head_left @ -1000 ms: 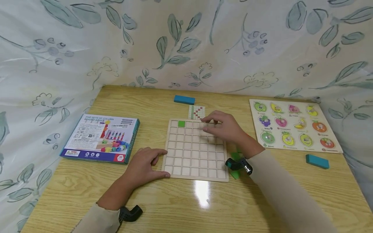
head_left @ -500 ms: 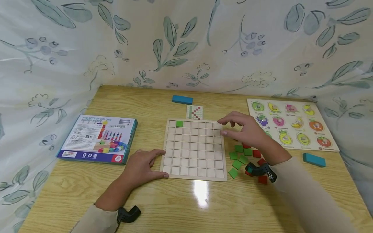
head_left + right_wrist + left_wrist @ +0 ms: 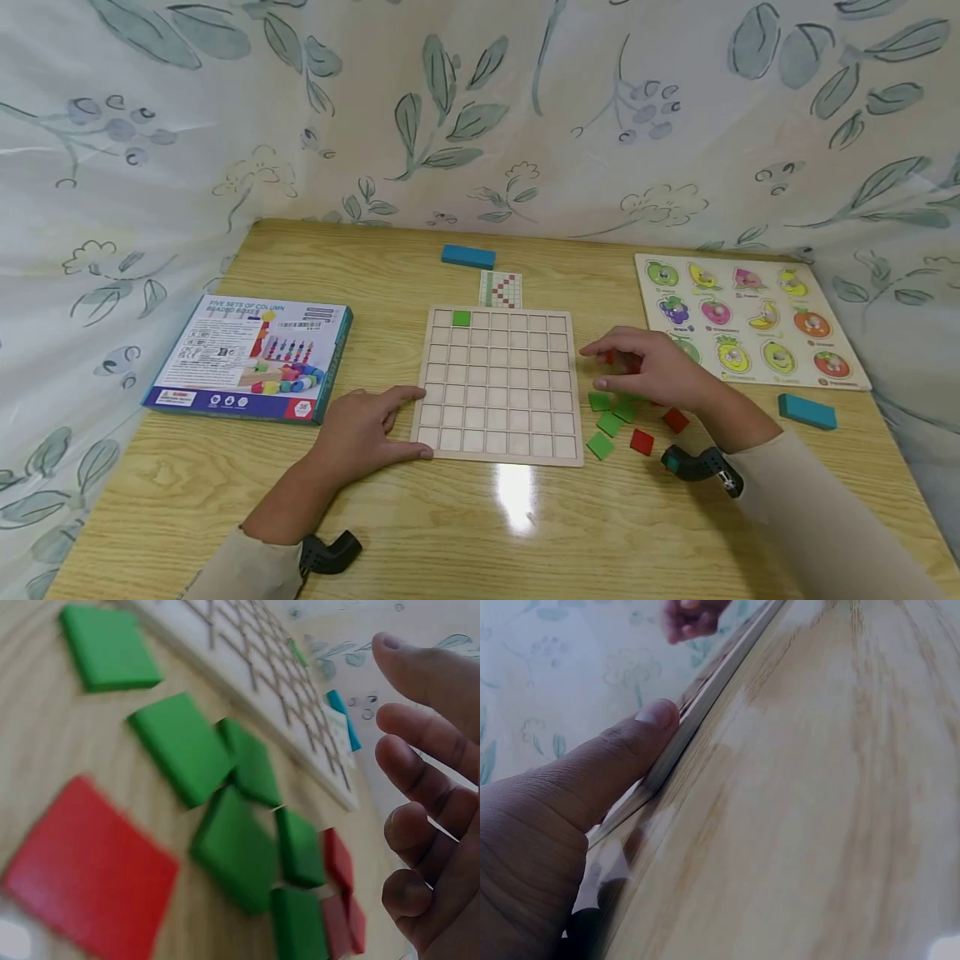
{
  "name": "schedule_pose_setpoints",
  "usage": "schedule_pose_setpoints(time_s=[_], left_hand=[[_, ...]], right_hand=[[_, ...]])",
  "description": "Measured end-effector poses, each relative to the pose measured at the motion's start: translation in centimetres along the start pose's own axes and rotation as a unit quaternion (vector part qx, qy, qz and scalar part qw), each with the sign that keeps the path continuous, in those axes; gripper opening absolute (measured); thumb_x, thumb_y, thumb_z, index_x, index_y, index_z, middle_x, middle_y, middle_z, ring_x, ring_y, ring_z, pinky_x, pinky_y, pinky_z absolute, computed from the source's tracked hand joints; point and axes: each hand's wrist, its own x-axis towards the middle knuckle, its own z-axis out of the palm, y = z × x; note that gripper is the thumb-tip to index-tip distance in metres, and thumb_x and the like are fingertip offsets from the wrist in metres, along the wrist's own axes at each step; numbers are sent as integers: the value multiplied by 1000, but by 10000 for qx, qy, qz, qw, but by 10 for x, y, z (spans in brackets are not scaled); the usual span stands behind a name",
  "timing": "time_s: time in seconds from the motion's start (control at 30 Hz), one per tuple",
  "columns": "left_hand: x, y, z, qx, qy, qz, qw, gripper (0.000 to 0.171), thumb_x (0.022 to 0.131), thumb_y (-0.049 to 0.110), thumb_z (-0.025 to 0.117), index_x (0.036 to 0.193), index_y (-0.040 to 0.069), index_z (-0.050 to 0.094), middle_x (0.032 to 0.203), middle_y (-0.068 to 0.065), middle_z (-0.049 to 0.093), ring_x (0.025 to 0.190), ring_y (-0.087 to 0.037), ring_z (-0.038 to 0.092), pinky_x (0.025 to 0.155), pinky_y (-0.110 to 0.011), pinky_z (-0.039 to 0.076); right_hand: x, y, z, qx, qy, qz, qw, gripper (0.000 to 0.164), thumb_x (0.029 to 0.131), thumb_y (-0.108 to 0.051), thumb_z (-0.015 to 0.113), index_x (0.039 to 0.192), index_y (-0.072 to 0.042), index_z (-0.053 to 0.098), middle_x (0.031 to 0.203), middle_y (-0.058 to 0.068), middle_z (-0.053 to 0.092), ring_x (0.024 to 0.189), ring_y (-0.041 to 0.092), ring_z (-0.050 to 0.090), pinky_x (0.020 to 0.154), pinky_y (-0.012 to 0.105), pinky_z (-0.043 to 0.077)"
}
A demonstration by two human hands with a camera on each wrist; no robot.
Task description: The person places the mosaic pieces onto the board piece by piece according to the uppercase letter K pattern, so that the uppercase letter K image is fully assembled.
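A square wooden grid board [image 3: 480,457] lies on the table, with one green tile [image 3: 461,318] in its top row, second cell from the left. Against the board's left edge my left hand [image 3: 358,432] rests, index finger and thumb touching the rim; in the left wrist view the thumb [image 3: 626,750] lies along it. To the right of the board, my right hand [image 3: 660,371] hovers above loose tiles, its fingers [image 3: 420,769] loosely bent and holding nothing. Below it are several green tiles [image 3: 180,750] and several red tiles [image 3: 94,870], some hidden by the hand.
A small pattern card [image 3: 501,289] lies behind the board, near a blue block [image 3: 468,257]. The boxed bead set [image 3: 251,358] is at left. A fruit puzzle board [image 3: 753,321] and a teal block [image 3: 807,412] are at right. A floral cloth [image 3: 480,125] hangs behind.
My right hand has moved from above the board's upper right area, rightward and toward me, to over the loose tiles. My left hand stays at the board's edge.
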Motion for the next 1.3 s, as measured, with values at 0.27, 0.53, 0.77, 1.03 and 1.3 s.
schedule_pose_setpoints(time_s=[0.27, 0.53, 0.77, 1.03, 1.3], left_hand=[[-1, 0, 1, 16, 60, 36, 10000, 78, 72, 66, 91, 135, 26, 72, 64, 20, 31, 58, -5, 26, 64, -31, 30], [-1, -1, 1, 62, 93, 84, 9999, 78, 71, 66, 92, 135, 26, 72, 64, 21, 32, 57, -5, 26, 62, -30, 29], [-1, -2, 1, 82, 85, 126, 9999, 78, 72, 66, 91, 136, 25, 73, 64, 21, 32, 57, -4, 25, 62, -30, 29], [-1, 0, 1, 56, 99, 152, 9998, 78, 71, 65, 91, 135, 25, 73, 64, 21, 32, 57, -3, 25, 62, -29, 29], [-1, -1, 0, 26, 118, 176, 9998, 79, 71, 64, 92, 136, 24, 73, 64, 21, 33, 57, -3, 25, 63, -29, 29]], right_hand=[[-13, 6, 6, -178, -238, -165, 9994, 37, 89, -20, 90, 124, -18, 79, 102, -4, 68, 77, 15, 53, 66, 29, 44], [-20, 11, 11, -520, -312, -236, 9979, 30, 88, -22, 91, 116, -25, 81, 111, -13, 70, 83, 12, 55, 70, 27, 46], [-19, 11, 15, -747, -292, -305, 9963, 26, 89, -22, 90, 114, -26, 82, 110, -14, 69, 85, 11, 56, 72, 28, 48], [-14, 8, 16, -949, -507, -7, 9942, 20, 90, -27, 89, 109, -28, 83, 110, -16, 69, 94, 9, 60, 82, 31, 53], [-10, 3, 14, -1079, -720, 64, 9915, 19, 91, -23, 89, 107, -28, 81, 112, -15, 70, 98, 9, 62, 88, 35, 55]])
